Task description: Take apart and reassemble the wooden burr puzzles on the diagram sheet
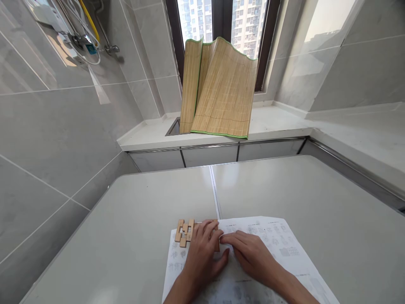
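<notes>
Several light wooden puzzle pieces [182, 242] lie at the upper left of a printed white sheet [284, 240], just left of my left hand [204, 249]. That hand rests with bent fingers over a reddish-brown wooden piece or frame [217, 244], covering most of it, its thumb stretched to the right. My right hand [248, 253] lies on the sheet, its fingers together and the index fingertip at the right edge of the wooden frame. Whether anything small is under the right fingertips is hidden.
The pale table [152, 202] has a seam [214, 185] running away from me. Beyond it, a folded bamboo mat [226, 93] stands on a white counter [275, 120] before a window. Hoses and a tap [112, 49] are on the left wall.
</notes>
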Motion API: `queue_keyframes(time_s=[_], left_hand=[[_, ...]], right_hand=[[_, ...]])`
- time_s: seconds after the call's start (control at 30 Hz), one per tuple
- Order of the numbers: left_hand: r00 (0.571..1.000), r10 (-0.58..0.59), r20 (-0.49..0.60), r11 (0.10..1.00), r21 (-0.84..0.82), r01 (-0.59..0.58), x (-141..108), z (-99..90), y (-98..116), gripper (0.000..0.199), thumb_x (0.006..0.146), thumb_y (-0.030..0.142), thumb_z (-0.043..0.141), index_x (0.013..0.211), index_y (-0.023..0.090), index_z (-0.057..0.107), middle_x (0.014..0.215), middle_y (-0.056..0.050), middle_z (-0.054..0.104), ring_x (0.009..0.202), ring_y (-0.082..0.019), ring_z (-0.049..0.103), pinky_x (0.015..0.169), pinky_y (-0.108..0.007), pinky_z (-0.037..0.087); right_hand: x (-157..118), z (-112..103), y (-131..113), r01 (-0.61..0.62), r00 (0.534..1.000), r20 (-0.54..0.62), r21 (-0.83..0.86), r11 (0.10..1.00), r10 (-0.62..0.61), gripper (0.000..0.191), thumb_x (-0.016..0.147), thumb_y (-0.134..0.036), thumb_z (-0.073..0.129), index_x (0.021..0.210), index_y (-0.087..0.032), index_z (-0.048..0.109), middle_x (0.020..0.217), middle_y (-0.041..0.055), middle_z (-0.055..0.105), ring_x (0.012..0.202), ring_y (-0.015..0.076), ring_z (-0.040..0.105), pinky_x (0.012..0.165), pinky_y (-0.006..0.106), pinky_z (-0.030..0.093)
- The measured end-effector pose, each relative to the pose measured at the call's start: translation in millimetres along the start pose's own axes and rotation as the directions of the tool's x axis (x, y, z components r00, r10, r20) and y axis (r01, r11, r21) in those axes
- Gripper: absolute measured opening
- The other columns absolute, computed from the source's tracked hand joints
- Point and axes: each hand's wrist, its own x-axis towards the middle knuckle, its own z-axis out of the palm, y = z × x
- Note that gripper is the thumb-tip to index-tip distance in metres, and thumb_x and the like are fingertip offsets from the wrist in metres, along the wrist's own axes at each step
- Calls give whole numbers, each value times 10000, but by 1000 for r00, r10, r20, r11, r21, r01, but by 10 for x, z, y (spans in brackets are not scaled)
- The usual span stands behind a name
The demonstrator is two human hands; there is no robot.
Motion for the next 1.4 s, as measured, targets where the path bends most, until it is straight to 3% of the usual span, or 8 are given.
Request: queue_keyframes(time_s=[0.17, 0.37, 0.53, 0.67, 0.77, 0.93, 1.23, 1.4], left_hand=[[996, -69, -63, 992, 102, 75, -8, 24, -74, 252, 924, 153, 591, 1163, 223, 628, 1315, -100, 661, 1263, -328, 557, 1052, -557, 483], [983, -107, -147, 976, 174, 132, -20, 43, -121, 250, 952, 102, 530, 1157, 212, 622, 1282, -115, 663, 1236, -319, 580, 1037, -554, 493], [985, 50, -166, 996, 87, -36, -38, 62, 5, 291, 944, 50, 498, 1177, 200, 585, 1114, -111, 692, 1014, -250, 671, 869, -400, 558], [976, 214, -22, 976, -38, -215, -70, 73, 127, 224, 945, 69, 482, 1088, 212, 580, 837, -40, 708, 709, -191, 688, 620, -288, 510], [969, 242, 54, 966, -110, -235, -89, 84, 139, 201, 964, 79, 442, 1055, 209, 565, 741, -10, 717, 586, -180, 682, 518, -275, 449], [977, 208, 34, 970, -137, -202, -103, 79, 92, 209, 995, 100, 429, 1100, 218, 565, 792, -9, 772, 614, -188, 728, 550, -280, 461], [984, 173, 35, 978, -121, -167, -141, 56, 62, 210, 968, 79, 440, 995, 223, 591, 654, 18, 719, 510, -156, 671, 524, -266, 395], [985, 170, -29, 969, -176, -172, -138, 81, 27, 218, 948, 65, 447, 986, 221, 594, 636, 41, 704, 474, -147, 651, 488, -259, 381]], right_hand=[[-1, 11, 5, -82, 996, -35, 35, 996, 83, 383, 999, -78, 389, 1256, -249, 615, 1184, 89, 746, 1031, 221, 734, 877, 357, 598], [-8, 26, 8, -90, 995, -33, 42, 995, 91, 337, 1007, -83, 390, 1182, -245, 629, 1126, 83, 739, 934, 214, 738, 801, 338, 596], [-10, 31, 16, -91, 995, -47, 56, 994, 94, 315, 1021, -90, 386, 1138, -244, 634, 1080, 75, 734, 883, 201, 729, 772, 321, 578], [-23, 57, 55, -87, 995, -44, 68, 994, 90, 266, 1008, -106, 430, 1112, -247, 631, 1051, 63, 727, 878, 199, 726, 770, 308, 568], [-38, 80, 82, -89, 995, -47, 57, 994, 92, 301, 969, -66, 440, 1114, -249, 630, 1064, 58, 728, 877, 198, 725, 762, 302, 559], [-34, 89, 91, -87, 995, -50, 70, 994, 91, 326, 944, -35, 446, 1109, -252, 624, 1067, 60, 728, 879, 200, 720, 766, 301, 555], [-11, 113, 92, -87, 993, -76, 96, 992, 94, 305, 940, -27, 450, 1052, -256, 617, 1004, 47, 733, 839, 195, 721, 747, 290, 552], [12, 134, 93, -62, 990, -123, 96, 993, 74, 287, 938, -33, 448, 1032, -253, 608, 971, 39, 731, 789, 182, 720, 697, 264, 544]])
